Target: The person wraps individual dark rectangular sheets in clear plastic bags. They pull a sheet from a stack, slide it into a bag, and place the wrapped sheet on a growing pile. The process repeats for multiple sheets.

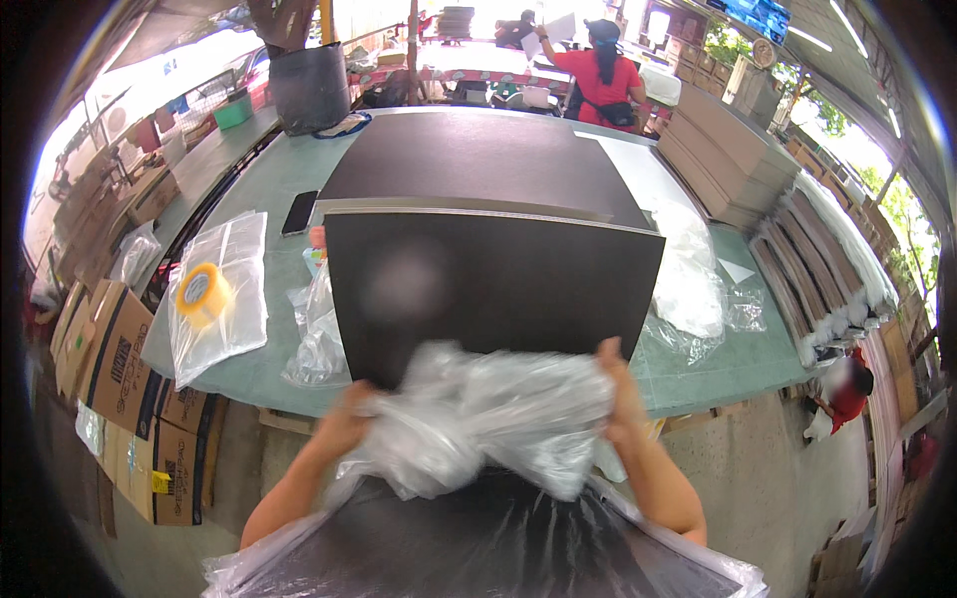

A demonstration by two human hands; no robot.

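Bunched clear plastic (478,424), smeared by motion, stretches between my two hands. My left hand (347,419) closes on its left side and my right hand (622,389) on its right side. Below, close to me, the same clear plastic lies over a dark flat sheet (478,538) that runs out of the lower edge. Just beyond my hands a black board (508,279) leans upright at the table's near edge, its lower part hidden behind the plastic. Behind it a dark stack of boards (469,149) lies flat on the green table (269,384).
A yellow tape roll (202,291) rests on flat clear bags (214,349) at the left, near a black phone (299,213). Loose plastic (688,279) and brown board stacks (723,154) lie right. Cartons (125,359) stand left. A person in red (603,80) works beyond the table.
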